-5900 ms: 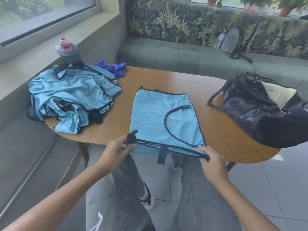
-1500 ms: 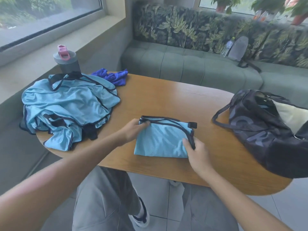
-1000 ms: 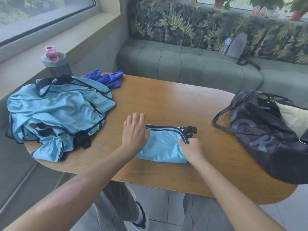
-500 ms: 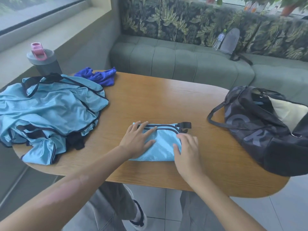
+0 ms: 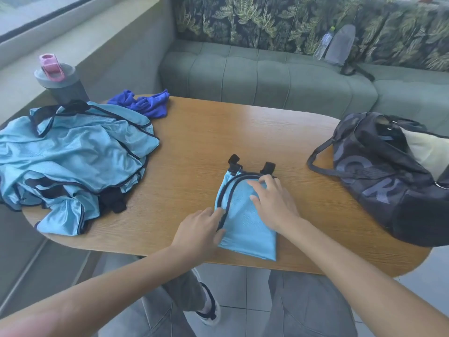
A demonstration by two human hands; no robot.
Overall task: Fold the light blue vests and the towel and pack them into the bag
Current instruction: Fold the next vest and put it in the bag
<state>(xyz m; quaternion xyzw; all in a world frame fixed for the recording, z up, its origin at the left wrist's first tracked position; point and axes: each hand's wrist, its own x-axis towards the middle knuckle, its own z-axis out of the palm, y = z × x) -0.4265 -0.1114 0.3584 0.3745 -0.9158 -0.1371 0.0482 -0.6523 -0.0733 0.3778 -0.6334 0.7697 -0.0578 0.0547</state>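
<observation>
Folded vest [image 5: 245, 227] lying at table [image 5: 194, 132] 6 o'clock edge. Right hand [image 5: 273, 203] pressing flat on top; left hand [image 5: 199, 229] fingering left hem. Best: flattening firmly, tucking straps, then carrying to bag [image 5: 379, 173] at 3 o'clock.

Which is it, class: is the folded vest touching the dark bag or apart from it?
Apart. The head view shows bare wooden table between the folded vest and the dark bag.

One oval wooden table [image 5: 218, 132] stood in view. On it lay one folded light blue vest with dark trim [image 5: 245, 229], one heap of unfolded light blue vests [image 5: 73, 156] at the left whose number could not be told, one crumpled royal-blue towel [image 5: 145, 104], and one dark duffel bag [image 5: 388, 181]. One grey shaker bottle with a pink cap [image 5: 60, 81] stood far left. Two bare hands showed.
</observation>
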